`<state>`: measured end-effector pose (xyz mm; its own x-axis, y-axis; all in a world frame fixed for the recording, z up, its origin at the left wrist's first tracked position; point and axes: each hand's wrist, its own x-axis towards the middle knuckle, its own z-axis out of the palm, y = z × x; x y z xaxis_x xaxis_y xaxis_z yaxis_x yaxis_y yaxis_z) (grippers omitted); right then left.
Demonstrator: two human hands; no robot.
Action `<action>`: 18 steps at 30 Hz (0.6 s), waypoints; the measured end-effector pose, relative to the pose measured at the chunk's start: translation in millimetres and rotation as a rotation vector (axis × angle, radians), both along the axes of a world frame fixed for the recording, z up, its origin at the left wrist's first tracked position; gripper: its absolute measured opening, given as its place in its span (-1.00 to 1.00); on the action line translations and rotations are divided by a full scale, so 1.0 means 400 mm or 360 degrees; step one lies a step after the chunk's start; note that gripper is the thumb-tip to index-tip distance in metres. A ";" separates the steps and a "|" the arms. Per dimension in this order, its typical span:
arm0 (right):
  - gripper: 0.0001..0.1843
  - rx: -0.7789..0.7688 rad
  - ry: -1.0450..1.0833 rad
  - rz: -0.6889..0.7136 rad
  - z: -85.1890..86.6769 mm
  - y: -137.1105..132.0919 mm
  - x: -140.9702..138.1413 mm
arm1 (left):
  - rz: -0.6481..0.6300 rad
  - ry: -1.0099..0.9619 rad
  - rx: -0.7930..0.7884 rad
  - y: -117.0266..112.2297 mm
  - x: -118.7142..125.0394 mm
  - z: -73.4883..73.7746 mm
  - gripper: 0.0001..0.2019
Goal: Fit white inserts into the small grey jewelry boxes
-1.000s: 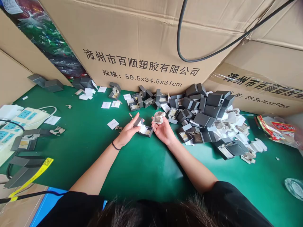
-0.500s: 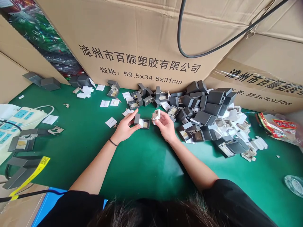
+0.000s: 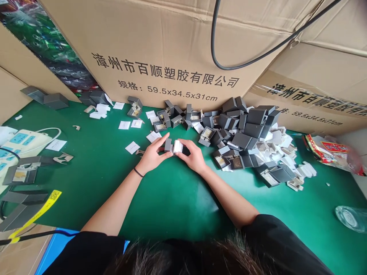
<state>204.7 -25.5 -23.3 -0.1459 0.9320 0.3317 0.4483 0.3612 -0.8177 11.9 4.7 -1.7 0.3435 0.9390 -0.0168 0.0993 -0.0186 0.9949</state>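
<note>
In the head view, my left hand (image 3: 153,156) is closed on a small dark grey hinged box (image 3: 168,145), its lid raised, with the thumb along the near side. My right hand (image 3: 193,156) pinches a small white folded card insert (image 3: 178,146) between thumb and fingers, at the open half of the box. How deep the insert sits in the box is hidden by the fingers. White printed cards (image 3: 132,148) lie just left of my left hand. An open grey box (image 3: 207,136) rests beyond my right hand.
A heap of grey boxes (image 3: 252,130) and crumpled white inserts (image 3: 282,143) covers the right back. Tall cartons (image 3: 172,42) wall the far edge. A power strip (image 3: 25,141) lies left, a red snack bag (image 3: 329,149) and clear glass (image 3: 351,218) right. A black cable (image 3: 213,42) hangs above.
My right hand has moved left with the white insert, bringing it from beside the box to its open half. My left hand still holds the box. The view has shifted slightly.
</note>
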 end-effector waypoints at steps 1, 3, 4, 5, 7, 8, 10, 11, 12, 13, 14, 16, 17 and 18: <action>-0.56 0.0010 -0.0030 0.0005 -0.003 0.001 0.001 | -0.0004 0.0000 0.0000 0.000 0.000 0.000 -0.29; -0.56 0.0031 -0.0093 0.0025 -0.008 0.003 0.004 | -0.0011 -0.0009 0.0003 -0.001 0.000 -0.001 -0.29; -0.57 0.0044 -0.0124 0.0040 -0.010 0.003 0.004 | -0.0014 -0.0014 0.0009 -0.001 0.000 -0.001 -0.30; -0.56 0.0059 -0.0152 0.0054 -0.012 0.003 0.005 | -0.0017 -0.0015 0.0017 -0.001 0.000 -0.001 -0.30; -0.56 0.0097 -0.0207 0.0069 -0.013 0.002 0.006 | -0.0030 0.0009 0.0041 0.000 -0.001 -0.001 -0.30; -0.55 0.0116 -0.0243 0.0072 -0.012 0.002 0.008 | -0.0037 0.0028 0.0056 0.001 -0.002 -0.001 -0.30; -0.54 0.0138 -0.0347 0.0085 -0.010 0.002 0.011 | -0.0049 0.0073 0.0090 0.002 -0.003 -0.001 -0.31; -0.54 0.0140 -0.0405 0.0092 -0.008 0.002 0.012 | -0.0053 0.0092 0.0105 0.002 -0.003 -0.001 -0.31; -0.52 0.0137 -0.0457 0.0098 -0.006 0.003 0.014 | -0.0053 0.0104 0.0116 0.002 -0.004 -0.001 -0.31; -0.49 0.0131 -0.0499 0.0098 -0.004 0.003 0.016 | -0.0053 0.0111 0.0125 0.002 -0.004 -0.001 -0.31; -0.47 0.0128 -0.0532 0.0090 -0.003 0.004 0.017 | -0.0056 0.0120 0.0133 0.002 -0.004 -0.001 -0.32; -0.49 0.0143 -0.0586 0.0067 0.000 0.004 0.018 | -0.0072 0.0149 0.0163 0.001 -0.004 -0.002 -0.32; -0.53 0.0161 -0.0621 0.0066 0.002 0.003 0.018 | -0.0080 0.0170 0.0187 0.001 -0.004 -0.003 -0.32; -0.59 0.0184 -0.0665 0.0071 0.003 0.003 0.019 | -0.0088 0.0193 0.0214 0.001 -0.004 -0.005 -0.32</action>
<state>212.1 -24.4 -22.2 -0.3292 0.8820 0.3371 0.7141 0.4661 -0.5222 10.1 5.1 -3.5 0.3976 0.9153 0.0635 0.2134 -0.1596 0.9638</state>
